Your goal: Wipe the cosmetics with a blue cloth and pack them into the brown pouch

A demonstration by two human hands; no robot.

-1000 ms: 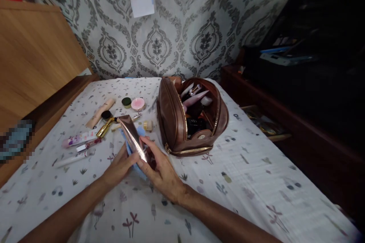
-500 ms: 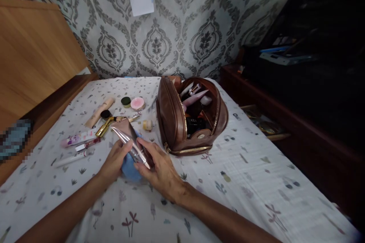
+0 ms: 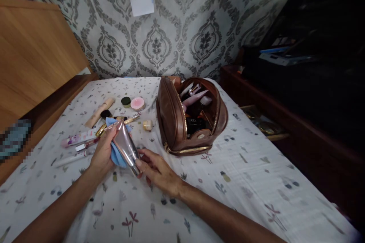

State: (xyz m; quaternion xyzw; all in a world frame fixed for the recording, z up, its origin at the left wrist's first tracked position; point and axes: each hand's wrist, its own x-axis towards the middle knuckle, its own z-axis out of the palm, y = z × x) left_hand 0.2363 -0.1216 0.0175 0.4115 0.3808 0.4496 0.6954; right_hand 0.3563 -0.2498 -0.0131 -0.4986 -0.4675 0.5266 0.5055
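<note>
A shiny rose-gold squeeze tube point(image 3: 126, 145) is held between my hands, its capped end pointing toward me and to the right. My left hand point(image 3: 103, 150) is closed around the tube's wide end, with a blue cloth point(image 3: 117, 157) bunched beneath it. At the cap end, the thumb and fingers of my right hand point(image 3: 159, 171) pinch the tube. Beyond the hands stands an unzipped brown makeup bag point(image 3: 173, 121) with several cosmetics inside. Just left of the bag sits a small cream-coloured jar point(image 3: 147, 125).
Several cosmetics lie to the left: a beige tube point(image 3: 99, 112), a pink round compact point(image 3: 137, 103), a dark-lidded jar point(image 3: 126, 101), a lip gloss point(image 3: 88, 144) and a white tube point(image 3: 71, 158). A wooden panel point(image 3: 37, 41) borders the left; a patterned wall point(image 3: 156, 41) stands behind.
The tube has tilted and shifted slightly toward me. My left hand has moved left to its wide end with the cloth, while my right hand has slid to the cap end.
</note>
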